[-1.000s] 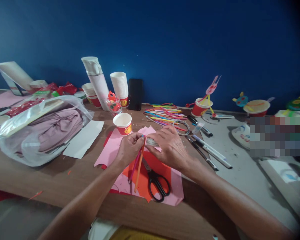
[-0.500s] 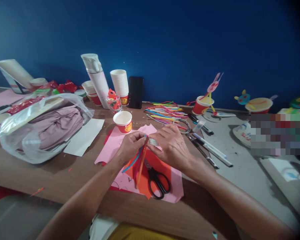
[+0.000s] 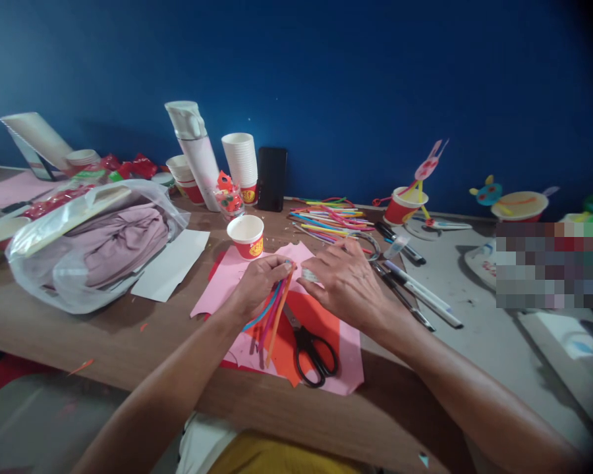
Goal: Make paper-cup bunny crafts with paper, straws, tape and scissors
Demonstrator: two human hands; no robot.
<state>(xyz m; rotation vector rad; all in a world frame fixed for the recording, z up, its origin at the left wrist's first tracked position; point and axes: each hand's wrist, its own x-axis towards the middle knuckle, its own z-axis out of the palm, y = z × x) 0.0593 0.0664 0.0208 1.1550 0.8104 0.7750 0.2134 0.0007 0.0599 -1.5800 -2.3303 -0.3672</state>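
A bundle of coloured drinking straws (image 3: 275, 317) sits gripped near its top in the left hand (image 3: 257, 286), its long axis tilted steeply, tips pointing down toward the person and fanning over pink craft paper (image 3: 348, 368) and orange paper (image 3: 316, 322). The curled right hand (image 3: 348, 284) is just beside, its thumb at a small pale strip (image 3: 309, 276); whether it grips that, I cannot tell. Black-handled scissors (image 3: 316, 355) lie below, a red-and-white paper cup (image 3: 246, 237) beyond, on the wooden worktop (image 3: 79, 342).
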